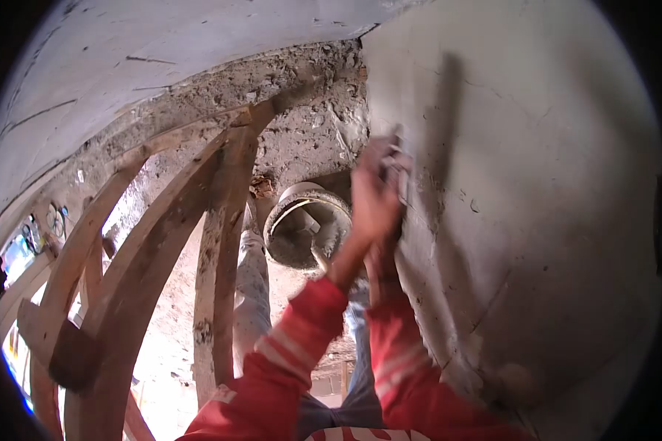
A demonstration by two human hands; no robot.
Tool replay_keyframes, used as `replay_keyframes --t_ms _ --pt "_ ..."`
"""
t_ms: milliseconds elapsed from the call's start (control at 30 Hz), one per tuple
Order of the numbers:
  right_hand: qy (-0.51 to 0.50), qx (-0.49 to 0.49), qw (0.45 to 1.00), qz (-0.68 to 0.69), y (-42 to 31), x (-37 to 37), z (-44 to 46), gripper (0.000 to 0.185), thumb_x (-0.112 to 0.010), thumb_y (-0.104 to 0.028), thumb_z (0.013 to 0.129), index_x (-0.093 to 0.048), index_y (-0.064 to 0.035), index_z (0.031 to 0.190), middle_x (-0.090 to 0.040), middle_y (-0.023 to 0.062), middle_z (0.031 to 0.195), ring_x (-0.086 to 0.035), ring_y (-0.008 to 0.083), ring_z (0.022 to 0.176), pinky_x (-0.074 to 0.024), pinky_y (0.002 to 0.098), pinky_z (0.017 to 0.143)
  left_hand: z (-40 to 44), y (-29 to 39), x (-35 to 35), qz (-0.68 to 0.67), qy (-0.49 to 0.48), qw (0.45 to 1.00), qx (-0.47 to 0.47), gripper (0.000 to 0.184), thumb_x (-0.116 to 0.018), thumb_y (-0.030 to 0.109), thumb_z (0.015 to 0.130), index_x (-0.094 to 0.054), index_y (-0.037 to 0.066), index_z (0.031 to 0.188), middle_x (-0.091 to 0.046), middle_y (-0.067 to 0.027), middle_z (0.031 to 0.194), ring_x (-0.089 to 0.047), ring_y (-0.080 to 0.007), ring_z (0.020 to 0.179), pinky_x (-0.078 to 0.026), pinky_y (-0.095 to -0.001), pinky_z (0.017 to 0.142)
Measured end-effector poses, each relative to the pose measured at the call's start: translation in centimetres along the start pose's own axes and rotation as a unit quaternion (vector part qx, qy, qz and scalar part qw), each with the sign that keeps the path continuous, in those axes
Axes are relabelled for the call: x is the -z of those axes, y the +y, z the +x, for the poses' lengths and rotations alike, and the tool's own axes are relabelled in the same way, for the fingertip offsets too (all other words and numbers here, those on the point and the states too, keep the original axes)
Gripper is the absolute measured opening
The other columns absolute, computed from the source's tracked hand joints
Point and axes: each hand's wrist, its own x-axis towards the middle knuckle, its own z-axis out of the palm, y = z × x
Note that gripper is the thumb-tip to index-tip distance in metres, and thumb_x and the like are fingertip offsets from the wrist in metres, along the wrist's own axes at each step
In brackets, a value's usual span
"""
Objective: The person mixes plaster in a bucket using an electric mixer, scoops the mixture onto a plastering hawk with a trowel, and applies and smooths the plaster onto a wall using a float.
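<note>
My left hand (375, 198) is raised against the plastered wall (522, 191) on the right, its fingers curled and smeared by motion. Between those fingers and the wall shows the pale, thin edge of a tool (402, 173), whose kind I cannot make out. Close behind the left wrist, my right hand (384, 253) is mostly covered, and its fingers are hidden. Below and left of both hands stands a mortar-crusted bucket (307, 226), with wet grey mix and a pale handle-like piece inside.
A wooden ladder-like frame (221, 242) with curved-looking beams leans on the left. Behind it runs a rough, unplastered wall strip (309, 110) below a smooth pale surface (198, 37). A whitish splattered pole or pipe (251, 272) stands left of the bucket.
</note>
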Motion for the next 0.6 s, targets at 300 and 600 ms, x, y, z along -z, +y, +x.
replay_keyframes --t_ms 300,600 --pt "0.060 -0.069 0.994 0.061 11.1 5.4 22.1 0.029 -0.067 -0.033 0.096 -0.062 -0.0085 0.111 -0.059 0.0006 0.085 -0.052 0.0081 0.069 -0.0467 0.0195 0.058 17.2 -25.9 3.8 0.055 -0.006 0.971 0.233 0.036 -0.057 0.007 0.094 -0.064 0.003 0.129 -0.073 -0.0106 0.102 -0.068 -0.0168 0.087 -0.053 -0.0303 0.074" --pt "-0.035 -0.097 0.976 0.190 9.5 9.7 26.6 0.018 -0.069 -0.022 0.094 -0.060 -0.0092 0.102 -0.058 0.0047 0.085 -0.055 0.0103 0.069 -0.0486 0.0211 0.062 18.1 -31.7 0.9 0.004 -0.095 0.979 0.179 0.043 -0.061 0.016 0.092 -0.061 0.006 0.134 -0.069 -0.0087 0.119 -0.061 -0.0198 0.111 -0.044 -0.0376 0.100"
